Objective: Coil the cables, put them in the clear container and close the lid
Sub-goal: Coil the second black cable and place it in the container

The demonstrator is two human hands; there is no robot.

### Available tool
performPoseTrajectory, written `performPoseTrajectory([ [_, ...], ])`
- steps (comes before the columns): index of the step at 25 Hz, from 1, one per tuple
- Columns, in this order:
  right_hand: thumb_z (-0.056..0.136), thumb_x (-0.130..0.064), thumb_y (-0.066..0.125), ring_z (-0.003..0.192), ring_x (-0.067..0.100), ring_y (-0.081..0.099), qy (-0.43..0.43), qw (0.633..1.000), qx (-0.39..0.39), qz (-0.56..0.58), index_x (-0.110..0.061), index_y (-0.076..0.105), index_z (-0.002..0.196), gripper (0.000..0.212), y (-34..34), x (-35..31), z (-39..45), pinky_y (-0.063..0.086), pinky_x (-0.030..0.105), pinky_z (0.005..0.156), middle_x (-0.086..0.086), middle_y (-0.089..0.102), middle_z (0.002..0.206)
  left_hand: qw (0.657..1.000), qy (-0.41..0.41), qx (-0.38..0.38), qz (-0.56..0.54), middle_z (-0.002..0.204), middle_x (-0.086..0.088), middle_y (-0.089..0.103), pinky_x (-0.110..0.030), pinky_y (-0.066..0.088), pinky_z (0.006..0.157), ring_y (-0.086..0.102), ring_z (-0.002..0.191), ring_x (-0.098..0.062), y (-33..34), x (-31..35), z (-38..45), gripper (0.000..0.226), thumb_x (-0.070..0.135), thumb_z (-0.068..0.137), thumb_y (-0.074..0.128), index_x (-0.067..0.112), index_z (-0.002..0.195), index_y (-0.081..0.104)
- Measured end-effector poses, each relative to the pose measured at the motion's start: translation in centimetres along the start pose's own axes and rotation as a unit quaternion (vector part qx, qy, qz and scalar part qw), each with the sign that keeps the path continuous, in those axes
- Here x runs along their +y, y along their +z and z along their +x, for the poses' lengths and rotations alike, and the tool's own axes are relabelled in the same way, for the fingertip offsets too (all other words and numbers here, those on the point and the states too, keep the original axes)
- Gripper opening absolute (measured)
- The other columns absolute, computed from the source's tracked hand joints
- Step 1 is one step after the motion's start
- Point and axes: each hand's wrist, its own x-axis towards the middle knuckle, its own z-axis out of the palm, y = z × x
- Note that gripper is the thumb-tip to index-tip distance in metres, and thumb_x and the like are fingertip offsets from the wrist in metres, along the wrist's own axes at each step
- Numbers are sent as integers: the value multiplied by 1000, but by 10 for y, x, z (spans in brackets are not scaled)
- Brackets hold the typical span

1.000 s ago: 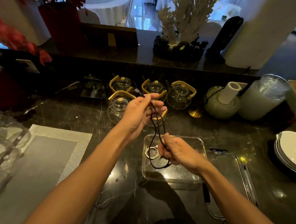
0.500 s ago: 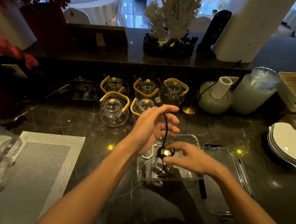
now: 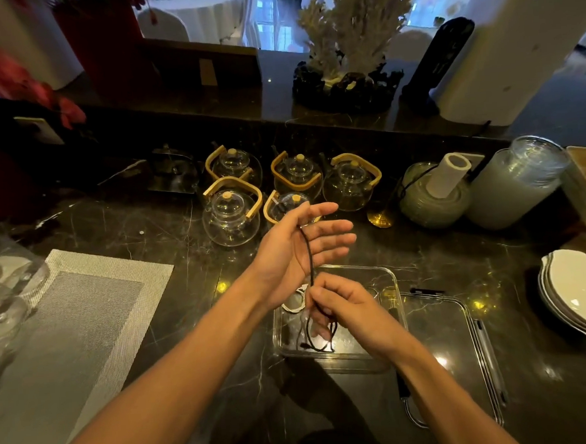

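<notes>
Our left hand [image 3: 299, 242] raised palm-up with fingers straight, a black cable [image 3: 308, 255] hanging across it, our right hand [image 3: 348, 312] pinching its loops over the clear container [image 3: 391, 284], a white cable [image 3: 295, 302] inside, lid [image 3: 462, 314] alongside, glass teapots [image 3: 231, 213] behind.

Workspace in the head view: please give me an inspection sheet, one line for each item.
Surface: dark marble counter, glossy.
Job's things: clear container open; white cable coiled inside; lid lying beside it, at the right.
Clutter: glass teapots, grey placemat, plates, paper roll.
Hands: left hand flat, fingers straight; right hand pinches the black cable.
Cables: black cable runs from the left hand down into the container, loops below the right hand.
Surroundings: raised ledge with coral ornament, red flowers.
</notes>
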Motion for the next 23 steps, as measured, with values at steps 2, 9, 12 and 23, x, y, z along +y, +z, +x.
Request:
performPoseTrajectory([
  [2,103,-23,52,56,18,46,16,999,-17,-24,-12,65,87,23,-1,4,1,43,32,61,7,47,64,1000,-5,13,0,110,-19,73,-37,60,84,73,100,-31,-4,-1,2,49,40,108,32,5,130,58],
  [9,94,-55,58,51,12,40,145,988,45,-20,-21,53,58,49,-11,18,4,42,25,59,-1,42,55,996,-43,-56,-51,119,-20,71,-38,62,79,74,99,-32,-5,16,0,63,52,106,25,5,133,57],
  [12,98,-40,59,45,9,22,195,970,76,124,-23,44,62,42,-21,13,10,24,20,41,-5,27,55,985,-104,-130,-37,112,-20,74,-36,63,67,77,87,-30,-4,19,-9,67,55,106,21,5,135,55],
  [23,97,-28,65,51,12,34,158,981,24,-111,-20,66,59,39,-58,-63,41,24,29,53,1,39,58,943,-269,-95,174,121,-31,68,-37,63,79,71,107,-38,-17,-6,-14,82,61,102,24,-7,132,57],
])
